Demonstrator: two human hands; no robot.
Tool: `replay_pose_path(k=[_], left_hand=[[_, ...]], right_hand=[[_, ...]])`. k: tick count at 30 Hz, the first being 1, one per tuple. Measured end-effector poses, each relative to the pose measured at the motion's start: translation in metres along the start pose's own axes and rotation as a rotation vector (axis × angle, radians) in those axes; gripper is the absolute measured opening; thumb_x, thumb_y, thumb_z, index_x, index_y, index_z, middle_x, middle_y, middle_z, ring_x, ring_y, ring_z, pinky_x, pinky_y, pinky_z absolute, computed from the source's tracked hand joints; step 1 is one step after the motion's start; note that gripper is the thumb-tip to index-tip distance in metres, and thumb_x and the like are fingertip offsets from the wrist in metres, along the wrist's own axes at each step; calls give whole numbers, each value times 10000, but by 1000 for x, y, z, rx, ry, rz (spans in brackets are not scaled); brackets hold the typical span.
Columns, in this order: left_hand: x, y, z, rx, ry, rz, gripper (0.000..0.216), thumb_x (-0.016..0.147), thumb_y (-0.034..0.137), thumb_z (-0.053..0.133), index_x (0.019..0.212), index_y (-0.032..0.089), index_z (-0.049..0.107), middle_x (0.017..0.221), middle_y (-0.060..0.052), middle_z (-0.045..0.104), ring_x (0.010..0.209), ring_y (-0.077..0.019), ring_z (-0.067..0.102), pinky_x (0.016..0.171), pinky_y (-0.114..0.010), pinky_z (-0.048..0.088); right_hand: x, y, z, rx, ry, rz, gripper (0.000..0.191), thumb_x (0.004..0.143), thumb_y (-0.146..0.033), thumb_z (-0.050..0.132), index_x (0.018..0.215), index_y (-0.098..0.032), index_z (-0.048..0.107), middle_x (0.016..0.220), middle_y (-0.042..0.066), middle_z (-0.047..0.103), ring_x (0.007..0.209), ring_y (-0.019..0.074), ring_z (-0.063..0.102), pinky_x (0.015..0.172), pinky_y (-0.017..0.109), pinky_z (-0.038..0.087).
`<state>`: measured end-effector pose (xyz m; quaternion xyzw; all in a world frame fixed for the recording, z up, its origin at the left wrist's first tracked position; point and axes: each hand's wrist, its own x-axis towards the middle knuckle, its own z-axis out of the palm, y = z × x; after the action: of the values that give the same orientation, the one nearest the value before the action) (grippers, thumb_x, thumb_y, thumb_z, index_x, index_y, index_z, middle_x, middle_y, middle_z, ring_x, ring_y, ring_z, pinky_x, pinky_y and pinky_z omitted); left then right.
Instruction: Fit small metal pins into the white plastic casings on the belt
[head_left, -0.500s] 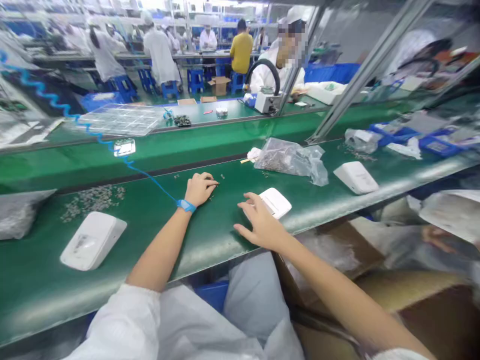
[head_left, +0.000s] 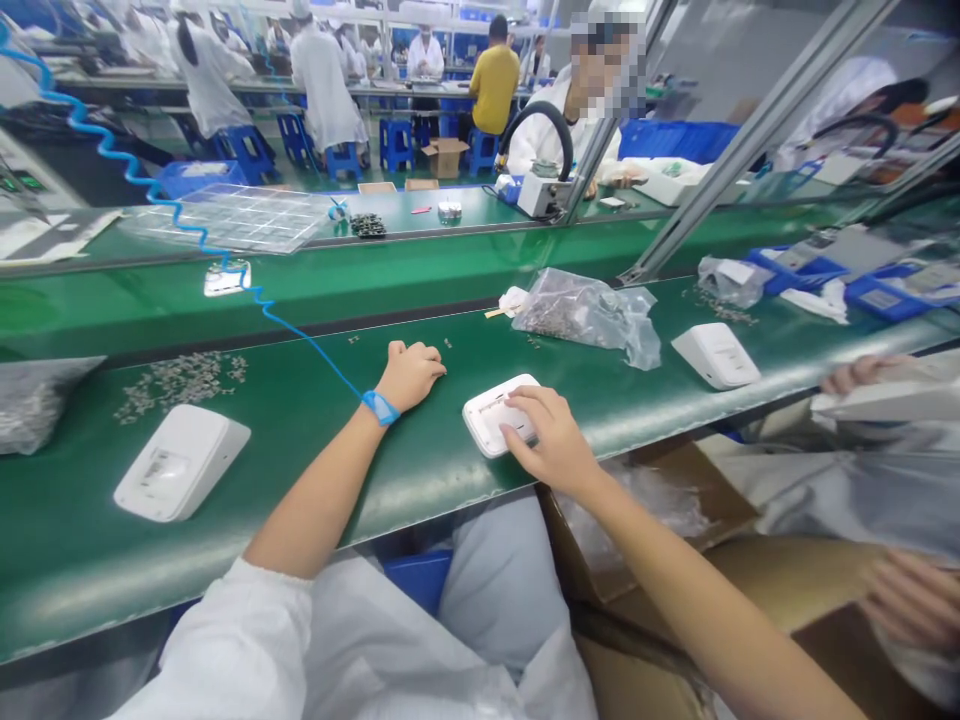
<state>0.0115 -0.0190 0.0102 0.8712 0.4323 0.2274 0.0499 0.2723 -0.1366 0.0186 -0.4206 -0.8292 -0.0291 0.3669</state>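
A white plastic housing (head_left: 491,412) lies on the green bench in front of me, with a slotted recess on its upper face. My right hand (head_left: 553,438) reaches over its right side, thumb and fingers bent and touching it. To the left of the housing, my left hand (head_left: 411,376) rests on the bench with its fingers curled together; whatever they hold is hidden. A blue wrist strap (head_left: 381,407) with a coiled cord circles my left wrist. A few tiny metal pieces (head_left: 448,343) lie just beyond my left hand.
Another white housing (head_left: 180,462) sits at left by a pile of small metal parts (head_left: 180,385) and a plastic bag (head_left: 41,400). A clear bag of parts (head_left: 577,308) and a third housing (head_left: 716,355) are at right. A co-worker's hand (head_left: 911,600) shows lower right.
The middle housing has shifted left, closer to my left hand. My right hand has come onto its right side. My left fingers have curled in more.
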Motion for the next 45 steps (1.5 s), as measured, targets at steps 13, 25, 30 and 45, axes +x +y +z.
replay_pose_path(k=[13,25,30,45], left_hand=[[-18,113,19,-418,447,56,173,972,238,560,937,199,725,922,-40,742,882,-142,678,802,-314,486],[-23,121,36,-718,496,-13,35,860,166,672,845,195,684,824,-11,737,754,-121,684,694,-247,546],[-25,119,35,-722,472,-6,56,890,210,650,841,206,678,854,-7,739,808,-135,676,796,-290,514],[-29,114,40,-651,320,-47,118,962,194,535,1066,209,591,999,-22,740,924,-150,692,845,-291,526]], right_hand=[[8,0,-1,170,152,155,63,941,-264,648,996,-239,665,925,45,740,861,208,674,774,362,548],[7,0,-4,218,-21,46,214,989,-170,477,1083,-195,668,1031,108,739,969,216,701,845,370,578],[12,-1,-13,296,-23,142,143,953,-203,582,1024,-217,706,975,61,763,876,184,712,791,325,583],[12,15,-15,171,-2,-45,190,959,-174,582,1016,-250,746,1013,52,790,930,187,749,807,338,623]])
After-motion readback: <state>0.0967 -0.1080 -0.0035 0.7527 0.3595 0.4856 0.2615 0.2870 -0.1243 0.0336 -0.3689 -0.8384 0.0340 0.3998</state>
